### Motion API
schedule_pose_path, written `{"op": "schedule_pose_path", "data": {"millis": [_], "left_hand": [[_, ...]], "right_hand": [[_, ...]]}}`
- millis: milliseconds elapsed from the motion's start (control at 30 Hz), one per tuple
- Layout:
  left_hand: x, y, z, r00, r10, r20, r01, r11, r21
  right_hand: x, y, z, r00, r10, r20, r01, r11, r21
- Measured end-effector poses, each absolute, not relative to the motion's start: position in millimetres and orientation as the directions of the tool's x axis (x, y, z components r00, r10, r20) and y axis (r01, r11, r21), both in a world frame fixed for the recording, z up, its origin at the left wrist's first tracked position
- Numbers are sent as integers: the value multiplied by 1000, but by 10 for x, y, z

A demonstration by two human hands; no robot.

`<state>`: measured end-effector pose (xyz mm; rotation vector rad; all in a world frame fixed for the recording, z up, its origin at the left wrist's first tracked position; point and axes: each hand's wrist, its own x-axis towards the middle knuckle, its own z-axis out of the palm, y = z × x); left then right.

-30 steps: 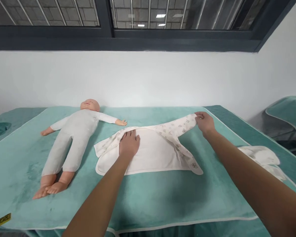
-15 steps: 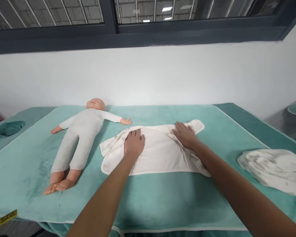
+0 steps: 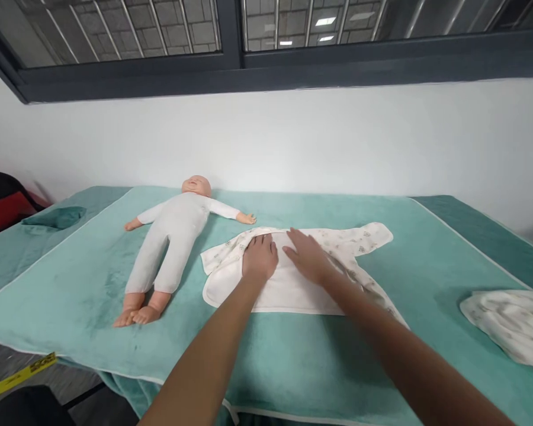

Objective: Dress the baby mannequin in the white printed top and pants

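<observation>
Head view, the only one we have.

Our left hand (image 3: 260, 257) lies flat on the baby garment (image 3: 288, 291), palm down, fingers loose, gripping nothing. Our right hand (image 3: 306, 257) sits just beside it on the right, also flat and open on the same cloth. The thumbs are near each other, and we can't tell if they touch.

The garment is directly under both palms. It's opened out with the plain white lining up and the printed side showing at the edges. One sleeve (image 3: 366, 236) runs out to the right of the right hand. The other side bunches up left of the left hand.

Our read: flat palms and no pinch because the cloth is being pressed smooth against the teal cover (image 3: 71, 278). Two hands at the centre stop it sliding.

The doll (image 3: 173, 231) lies on its back to the left of the left hand, clear of the garment body, with one doll arm reaching near the bunched edge. It's probably parked there so the cloth lies free.

A second garment (image 3: 510, 319) lies crumpled well to the right of the right hand. A dark green cloth (image 3: 55, 217) sits far left. There's yellow tape (image 3: 18, 377) on the floor, below and to the left.
</observation>
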<state>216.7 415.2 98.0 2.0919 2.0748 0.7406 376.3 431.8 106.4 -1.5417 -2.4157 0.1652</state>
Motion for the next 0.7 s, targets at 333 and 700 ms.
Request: {"op": "schedule_pose_path", "data": {"millis": [333,700], "left_hand": [[1716,3772,1211,-33,932,361,874,-148,463],[850,3970,1398,-206,973,101,956,178,235]], "right_hand": [[3590,4235,865,-432,878,208,864,469,-186],[3609,4208,912,-332,891,310,877,413,-246]]}}
